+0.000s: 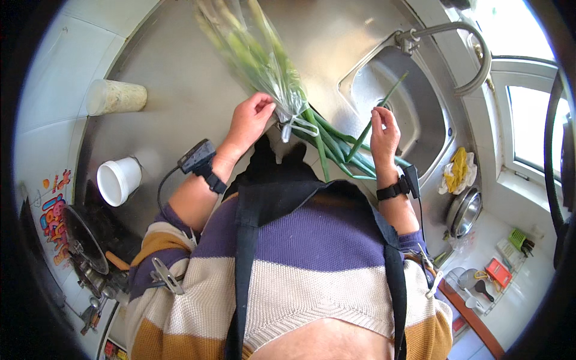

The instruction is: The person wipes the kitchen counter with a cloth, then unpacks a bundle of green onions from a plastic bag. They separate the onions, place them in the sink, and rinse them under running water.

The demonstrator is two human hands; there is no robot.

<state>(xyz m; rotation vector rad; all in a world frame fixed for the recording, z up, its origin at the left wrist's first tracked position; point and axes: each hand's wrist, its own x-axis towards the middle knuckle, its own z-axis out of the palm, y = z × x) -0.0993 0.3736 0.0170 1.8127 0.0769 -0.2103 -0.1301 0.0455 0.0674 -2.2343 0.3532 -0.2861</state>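
A clear plastic bag [270,58] of long green-and-white stalks, apparently scallions, lies across the steel counter, its neck tied in a knot [297,121]. Dark green leaves [337,144] stick out of the tied end towards the sink's near side. Beside the knot, my left hand [253,119] has thumb and fingertips together at the bag's edge; whether plastic is pinched between them is unclear. My right hand [384,135] pinches one long green leaf [360,144], whose tip points over the sink.
A steel sink [396,99] with a curved faucet [481,54] is set at the right. On the left stand a lidded tub [117,97] and a white cup-shaped container [118,181]. Steel bowls [464,212] and yellow and white cloths [458,171] lie right of the sink.
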